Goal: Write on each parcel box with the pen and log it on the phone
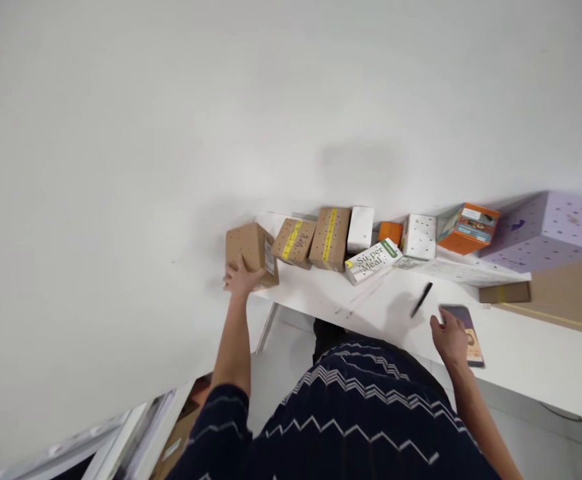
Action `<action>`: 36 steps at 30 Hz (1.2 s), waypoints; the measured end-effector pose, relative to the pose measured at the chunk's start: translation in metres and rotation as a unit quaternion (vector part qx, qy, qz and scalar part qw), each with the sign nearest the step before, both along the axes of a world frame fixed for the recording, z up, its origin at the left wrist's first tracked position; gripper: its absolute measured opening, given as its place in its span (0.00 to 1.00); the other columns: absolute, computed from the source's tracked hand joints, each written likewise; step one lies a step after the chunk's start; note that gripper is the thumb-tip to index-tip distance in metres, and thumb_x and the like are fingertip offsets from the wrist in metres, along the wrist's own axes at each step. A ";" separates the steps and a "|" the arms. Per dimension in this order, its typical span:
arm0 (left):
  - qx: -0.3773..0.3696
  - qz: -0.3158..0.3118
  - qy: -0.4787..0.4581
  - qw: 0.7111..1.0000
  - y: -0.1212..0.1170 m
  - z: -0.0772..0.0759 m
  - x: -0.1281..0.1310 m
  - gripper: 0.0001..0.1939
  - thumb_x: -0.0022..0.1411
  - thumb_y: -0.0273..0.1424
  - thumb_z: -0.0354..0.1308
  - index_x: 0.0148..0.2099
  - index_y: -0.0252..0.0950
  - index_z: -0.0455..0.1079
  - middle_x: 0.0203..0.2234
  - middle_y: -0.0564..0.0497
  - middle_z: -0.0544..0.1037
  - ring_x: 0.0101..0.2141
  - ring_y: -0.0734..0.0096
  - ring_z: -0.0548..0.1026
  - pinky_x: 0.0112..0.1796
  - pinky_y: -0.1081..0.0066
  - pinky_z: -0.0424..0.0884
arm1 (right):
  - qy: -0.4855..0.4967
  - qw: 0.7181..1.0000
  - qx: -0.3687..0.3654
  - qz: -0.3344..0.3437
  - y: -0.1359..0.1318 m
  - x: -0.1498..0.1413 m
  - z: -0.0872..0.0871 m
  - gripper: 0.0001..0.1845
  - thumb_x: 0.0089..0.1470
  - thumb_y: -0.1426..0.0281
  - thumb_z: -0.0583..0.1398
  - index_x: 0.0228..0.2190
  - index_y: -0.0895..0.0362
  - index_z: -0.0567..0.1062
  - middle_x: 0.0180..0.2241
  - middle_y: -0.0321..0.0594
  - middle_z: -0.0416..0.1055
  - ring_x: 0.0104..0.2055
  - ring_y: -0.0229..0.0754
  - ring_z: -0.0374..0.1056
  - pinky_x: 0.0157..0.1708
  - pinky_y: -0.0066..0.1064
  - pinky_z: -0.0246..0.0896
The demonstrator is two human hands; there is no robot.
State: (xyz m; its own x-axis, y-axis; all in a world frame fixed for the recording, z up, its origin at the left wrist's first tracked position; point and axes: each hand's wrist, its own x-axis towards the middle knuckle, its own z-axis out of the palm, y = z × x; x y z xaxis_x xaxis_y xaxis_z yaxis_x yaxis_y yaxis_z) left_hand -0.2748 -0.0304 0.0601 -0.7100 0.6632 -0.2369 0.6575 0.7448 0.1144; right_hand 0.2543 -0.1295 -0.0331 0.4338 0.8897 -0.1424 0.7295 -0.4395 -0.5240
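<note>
At the left end of the table, my left hand (242, 277) lies with spread fingers against the near side of a brown cardboard box (251, 241). A white label shows on the box's right side. My right hand (451, 339) is over a phone (475, 350) with a lit screen, covering part of it. Its thumb and forefinger are apart, while the other fingers are mostly hidden; whether it touches the phone I cannot tell. A black pen (421, 300) lies just left of that hand.
Along the wall on the white table (321, 293) stand two yellow-taped cartons (298, 233), a white box (361, 227), a "Super Meal" box (373, 261), a dotted white box (423, 230), an orange box (465, 230) and a large lilac box (571, 220). Shelving (155, 427) is at lower left.
</note>
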 end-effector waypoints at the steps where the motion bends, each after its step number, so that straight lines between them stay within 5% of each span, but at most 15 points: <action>1: 0.007 0.011 0.009 1.000 -0.024 -0.001 0.012 0.54 0.43 0.60 0.56 0.67 0.48 0.41 0.65 0.38 0.40 0.57 0.26 0.52 0.49 0.36 0.53 | -0.005 1.000 0.002 0.001 0.000 0.001 0.001 0.29 0.49 0.59 0.50 0.47 0.64 0.72 0.39 0.53 0.70 0.34 0.48 0.66 0.44 0.45 0.59; 4: 0.019 -0.014 0.020 1.000 -0.103 -0.004 0.042 0.52 0.44 0.60 0.54 0.67 0.48 0.42 0.64 0.39 0.42 0.57 0.29 0.54 0.48 0.38 0.57 | -0.007 1.000 0.003 0.008 0.004 0.004 0.004 0.28 0.50 0.59 0.50 0.47 0.63 0.72 0.41 0.53 0.70 0.35 0.48 0.66 0.43 0.43 0.60; 7: 0.034 -0.107 0.038 0.993 -0.174 -0.004 0.062 0.50 0.45 0.56 0.57 0.66 0.47 0.46 0.63 0.40 0.48 0.59 0.39 0.53 0.52 0.45 0.58 | 0.015 0.999 0.011 0.046 0.019 0.002 0.009 0.27 0.51 0.59 0.50 0.47 0.62 0.72 0.44 0.53 0.68 0.32 0.44 0.67 0.42 0.40 0.62; 12: 0.042 -0.351 -0.007 0.936 -0.227 0.007 0.080 0.44 0.41 0.49 0.63 0.61 0.47 0.60 0.60 0.40 0.56 0.60 0.43 0.52 0.55 0.49 0.55 | 0.072 0.987 0.038 0.139 0.044 -0.017 0.023 0.26 0.53 0.59 0.51 0.47 0.61 0.72 0.43 0.52 0.70 0.32 0.43 0.68 0.40 0.39 0.63; 16: 0.054 -0.508 -0.068 0.857 -0.198 0.016 0.100 0.42 0.40 0.45 0.66 0.60 0.50 0.63 0.58 0.42 0.61 0.60 0.38 0.50 0.56 0.45 0.51 | 0.209 0.962 -0.030 0.173 0.040 -0.036 0.040 0.25 0.53 0.53 0.52 0.44 0.57 0.73 0.40 0.47 0.73 0.32 0.44 0.69 0.40 0.38 0.64; 21: 0.017 -0.652 -0.122 0.748 -0.110 0.015 0.148 0.41 0.39 0.44 0.66 0.59 0.50 0.64 0.58 0.43 0.60 0.61 0.33 0.45 0.56 0.40 0.45 | 0.454 0.873 -0.142 0.108 0.015 -0.041 0.057 0.35 0.57 0.47 0.43 0.48 0.59 0.71 0.46 0.51 0.71 0.40 0.46 0.72 0.38 0.36 0.68; 25: 0.044 -0.720 -0.153 0.676 -0.056 0.007 0.187 0.44 0.37 0.40 0.69 0.60 0.49 0.62 0.59 0.43 0.60 0.61 0.33 0.45 0.56 0.39 0.42 | 0.467 0.877 -0.110 0.043 0.005 -0.029 0.060 0.35 0.58 0.47 0.43 0.51 0.59 0.69 0.52 0.53 0.68 0.47 0.47 0.69 0.42 0.37 0.67; 28: 0.066 -0.701 -0.158 0.692 -0.043 0.003 0.202 0.42 0.38 0.36 0.70 0.59 0.49 0.64 0.59 0.43 0.61 0.62 0.36 0.46 0.57 0.41 0.45 | 0.443 0.892 -0.082 0.025 0.003 -0.023 0.054 0.33 0.58 0.48 0.44 0.51 0.57 0.70 0.52 0.50 0.68 0.48 0.48 0.68 0.43 0.37 0.67; 32: 0.072 -0.641 -0.151 0.749 -0.059 -0.003 0.204 0.41 0.42 0.43 0.68 0.60 0.47 0.62 0.62 0.43 0.55 0.63 0.37 0.42 0.57 0.40 0.41 | 0.458 0.887 -0.051 0.013 0.001 -0.024 0.042 0.32 0.57 0.48 0.46 0.47 0.58 0.72 0.49 0.49 0.71 0.45 0.47 0.70 0.41 0.38 0.67; 36: 0.190 -0.438 -0.222 0.851 -0.082 -0.024 0.208 0.41 0.53 0.48 0.60 0.65 0.41 0.53 0.63 0.39 0.50 0.63 0.47 0.46 0.59 0.47 0.44 | 0.453 0.890 -0.042 -0.025 0.005 -0.024 0.033 0.31 0.55 0.47 0.48 0.45 0.59 0.73 0.46 0.49 0.71 0.42 0.47 0.71 0.39 0.37 0.68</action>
